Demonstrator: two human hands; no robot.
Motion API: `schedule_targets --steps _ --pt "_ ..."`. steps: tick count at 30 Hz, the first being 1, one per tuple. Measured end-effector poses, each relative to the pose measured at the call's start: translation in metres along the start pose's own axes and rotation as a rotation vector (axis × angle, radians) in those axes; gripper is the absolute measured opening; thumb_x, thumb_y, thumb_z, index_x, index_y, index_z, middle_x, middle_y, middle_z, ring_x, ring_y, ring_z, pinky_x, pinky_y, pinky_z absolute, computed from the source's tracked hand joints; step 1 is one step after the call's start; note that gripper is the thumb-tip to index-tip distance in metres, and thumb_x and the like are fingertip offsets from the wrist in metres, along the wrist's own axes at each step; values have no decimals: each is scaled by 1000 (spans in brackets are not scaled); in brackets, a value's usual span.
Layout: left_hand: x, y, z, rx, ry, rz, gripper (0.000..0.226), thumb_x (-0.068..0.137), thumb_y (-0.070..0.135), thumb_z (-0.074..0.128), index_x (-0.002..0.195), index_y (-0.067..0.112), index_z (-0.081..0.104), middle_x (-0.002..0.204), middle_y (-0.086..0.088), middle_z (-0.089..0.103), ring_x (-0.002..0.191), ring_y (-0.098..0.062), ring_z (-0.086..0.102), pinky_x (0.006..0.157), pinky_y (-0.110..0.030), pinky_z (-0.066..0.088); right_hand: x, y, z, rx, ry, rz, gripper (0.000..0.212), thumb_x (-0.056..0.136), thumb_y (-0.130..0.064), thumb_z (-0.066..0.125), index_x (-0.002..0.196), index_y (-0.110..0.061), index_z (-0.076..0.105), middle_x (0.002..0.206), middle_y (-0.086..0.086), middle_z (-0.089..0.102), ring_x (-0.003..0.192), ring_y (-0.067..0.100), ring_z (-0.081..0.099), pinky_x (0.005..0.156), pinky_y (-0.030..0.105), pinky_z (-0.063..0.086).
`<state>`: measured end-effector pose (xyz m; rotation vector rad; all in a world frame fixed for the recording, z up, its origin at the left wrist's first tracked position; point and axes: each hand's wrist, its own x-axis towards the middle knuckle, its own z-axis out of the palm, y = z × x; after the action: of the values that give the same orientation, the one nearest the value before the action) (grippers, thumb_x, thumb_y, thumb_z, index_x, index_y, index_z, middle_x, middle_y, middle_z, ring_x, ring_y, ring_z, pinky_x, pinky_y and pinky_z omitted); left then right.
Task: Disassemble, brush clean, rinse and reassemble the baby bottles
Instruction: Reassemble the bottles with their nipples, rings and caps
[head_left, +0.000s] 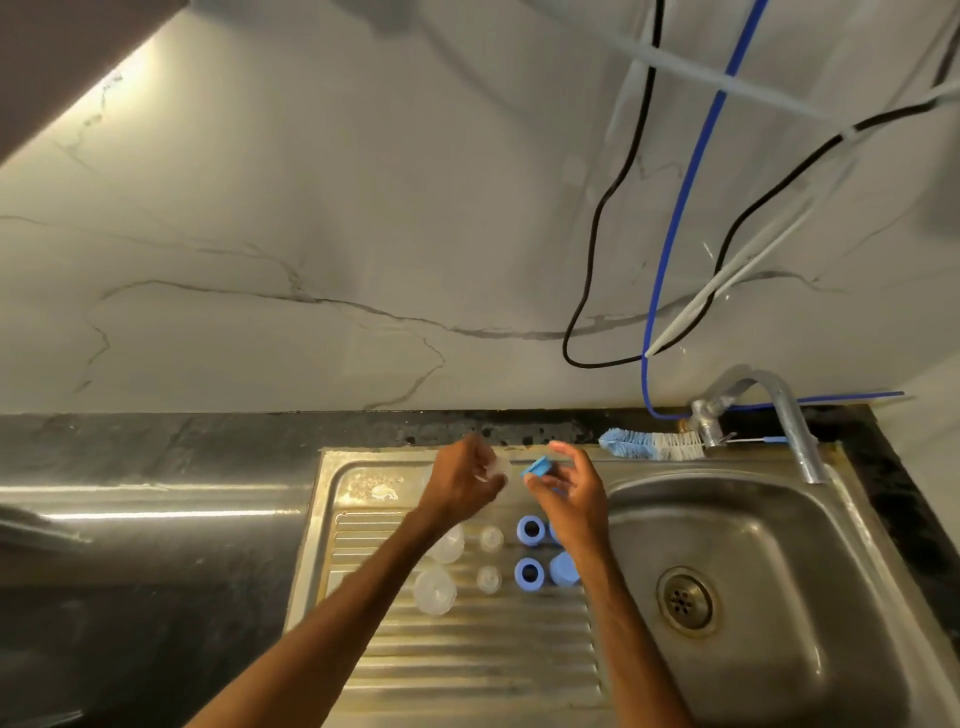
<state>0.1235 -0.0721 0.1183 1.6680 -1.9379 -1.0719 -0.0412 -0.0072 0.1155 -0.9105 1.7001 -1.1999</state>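
Teat-and-collar step, apparently disassembly: left hand (462, 480) is pinching a clear teat (498, 467), right hand (569, 493) is gripping a blue collar (540, 466), the two held just apart above the drainboard (467, 654) where more collars (530, 530) are lying; next move is likely calling for setting both down alongside.

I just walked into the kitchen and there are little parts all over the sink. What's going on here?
A person is handling baby bottle parts over the drainboard. The left hand holds a small clear piece and the right hand pinches a blue ring, the two parts close together but apart. Below the hands lie two other blue rings, a blue cap and several clear parts. The bottle brush lies by the tap, untouched.
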Motion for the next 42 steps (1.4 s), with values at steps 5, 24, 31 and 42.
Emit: schedule_targets --steps 5,24,31,42 --pt "-35 12 -36 -600 -265 -206 19 88 17 79 104 8 75 100 -14 76 83 -18 69 76 -27 55 -22 -8 -10 249 -60 122 34 85 -8 79 114 -24 72 101 4 76 94 22 74 79 37 62" --pt "-136 60 -44 -52 166 396 13 86 19 83 97 16 77 79 10 73 73 -3 67 65 -16 55 -112 -45 -30 147 -243 -53 45 81 -3 81 119 -26 73 115 4 74 102 29 73 84 50 62" --pt "-161 64 -41 12 253 484 14 92 11 75 104 6 78 84 -5 77 69 -13 69 63 -15 54 -124 -61 -36 150 -205 -108 44 75 3 83 110 -20 68 110 6 74 93 12 74 71 25 59" --pt "-166 74 -42 -111 97 407 28 97 2 63 119 13 75 97 0 77 80 -5 68 72 -10 49 -131 -64 -40 -6 -139 -254 40 76 -11 87 111 -24 72 106 -4 75 94 14 73 77 25 60"
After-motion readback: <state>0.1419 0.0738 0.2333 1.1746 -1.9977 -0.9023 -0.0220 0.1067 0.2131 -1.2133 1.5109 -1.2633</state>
